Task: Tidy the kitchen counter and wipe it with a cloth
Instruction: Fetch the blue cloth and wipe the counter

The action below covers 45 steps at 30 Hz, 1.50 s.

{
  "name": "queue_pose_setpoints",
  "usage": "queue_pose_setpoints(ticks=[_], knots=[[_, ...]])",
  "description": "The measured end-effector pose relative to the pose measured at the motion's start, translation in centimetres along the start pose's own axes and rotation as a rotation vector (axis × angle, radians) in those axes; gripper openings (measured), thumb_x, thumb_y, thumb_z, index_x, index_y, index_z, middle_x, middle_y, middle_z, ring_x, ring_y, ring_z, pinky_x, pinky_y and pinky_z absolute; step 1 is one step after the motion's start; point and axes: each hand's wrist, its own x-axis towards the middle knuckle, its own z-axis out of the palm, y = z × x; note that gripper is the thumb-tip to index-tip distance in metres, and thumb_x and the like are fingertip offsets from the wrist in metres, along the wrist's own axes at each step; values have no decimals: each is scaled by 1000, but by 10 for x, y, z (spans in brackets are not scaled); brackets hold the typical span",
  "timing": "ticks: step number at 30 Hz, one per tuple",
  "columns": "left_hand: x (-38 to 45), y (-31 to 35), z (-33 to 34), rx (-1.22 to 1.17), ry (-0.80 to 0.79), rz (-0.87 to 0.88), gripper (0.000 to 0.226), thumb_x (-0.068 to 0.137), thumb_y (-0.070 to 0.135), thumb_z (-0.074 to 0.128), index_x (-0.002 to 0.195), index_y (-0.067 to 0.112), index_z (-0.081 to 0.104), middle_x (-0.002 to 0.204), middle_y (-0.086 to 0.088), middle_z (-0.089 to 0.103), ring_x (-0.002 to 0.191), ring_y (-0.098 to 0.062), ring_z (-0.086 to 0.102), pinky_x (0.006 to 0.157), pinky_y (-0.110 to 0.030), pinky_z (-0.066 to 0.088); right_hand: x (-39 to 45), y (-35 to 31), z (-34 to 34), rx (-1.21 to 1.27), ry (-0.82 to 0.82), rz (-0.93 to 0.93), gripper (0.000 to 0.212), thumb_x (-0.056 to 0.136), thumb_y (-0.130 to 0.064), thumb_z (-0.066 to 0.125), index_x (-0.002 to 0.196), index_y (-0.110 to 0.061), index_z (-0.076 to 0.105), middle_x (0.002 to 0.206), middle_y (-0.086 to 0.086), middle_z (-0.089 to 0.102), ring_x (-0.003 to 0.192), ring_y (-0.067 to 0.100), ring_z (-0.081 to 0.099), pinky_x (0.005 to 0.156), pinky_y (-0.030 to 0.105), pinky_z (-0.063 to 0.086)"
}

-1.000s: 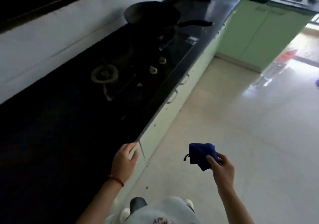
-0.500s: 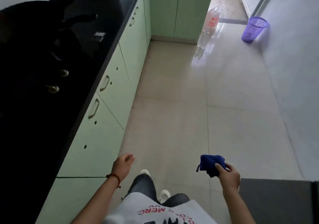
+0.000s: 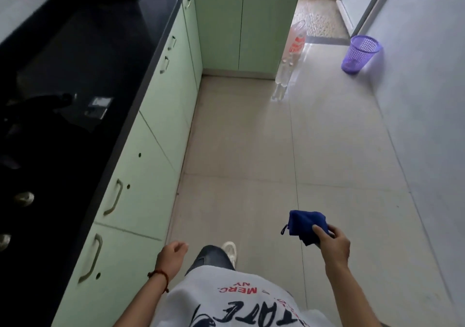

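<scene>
Since a second ago the view has swung off the dark surface and down the length of the kitchen, and the left hand has come away from the surface edge to hang over the floor in front of the person's knee.

Start at the grip: the right hand pinches a folded blue cloth, thumb on top and fingers beneath, with most of the cloth sticking out towards the cabinets and a small loop dangling from its corner. It is carried in the air over the floor, well apart from the surface. The left hand is empty, its fingers loosely curled.

Outward from there, the surface runs along the left, very dark, with hob knobs near its front edge and a small pale item lying farther along. Past the cabinets a plastic bag and clear bottles stand on the floor, and a purple basket sits by the right wall.

Judging by this, wiping has not begun; the person seems to be walking along the run. To do it well, the cloth should be opened out flat under the palm, not kept bunched, loose items lifted off first, and strokes overlapped from the wall towards the front edge.
</scene>
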Motion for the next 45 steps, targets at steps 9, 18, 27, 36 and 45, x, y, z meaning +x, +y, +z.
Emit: queue_pose_setpoints(ticks=[9,18,27,36,45], knots=[[111,217,-1,29,-25,241,24,88,21,55,101,3,65,101,-16,69,98,-26,63,82,-28,43,98,-80,45,25,34,47,39,80,-11,67,116,-2,54,100,17,61,96,37,61,90,52,51],[197,347,17,-46,55,200,20,87,20,56,99,7,66,96,-13,69,96,-27,63,78,-26,41,248,-188,82,-39,-3,73,40,80,-13,68,116,-3,55,102,16,61,99,38,61,93,53,49],[238,394,-4,-167,228,53,16,87,17,55,97,11,66,98,-10,67,91,-20,57,77,-24,37,343,-349,182,-162,-258,-111,33,80,-13,67,111,-7,57,98,15,62,96,36,61,91,52,50],[341,440,-61,-266,329,-60,11,87,18,54,80,20,62,87,-11,66,90,-28,60,75,-31,42,392,-442,337,-224,-426,-179,18,79,-14,66,96,-13,61,90,10,66,90,31,63,88,48,52],[448,572,-154,-281,357,83,24,88,20,52,104,6,64,107,-13,67,97,-22,59,81,-23,41,415,-529,462,-252,-510,-212,17,80,-14,65,97,-15,61,85,4,64,88,29,62,87,48,51]])
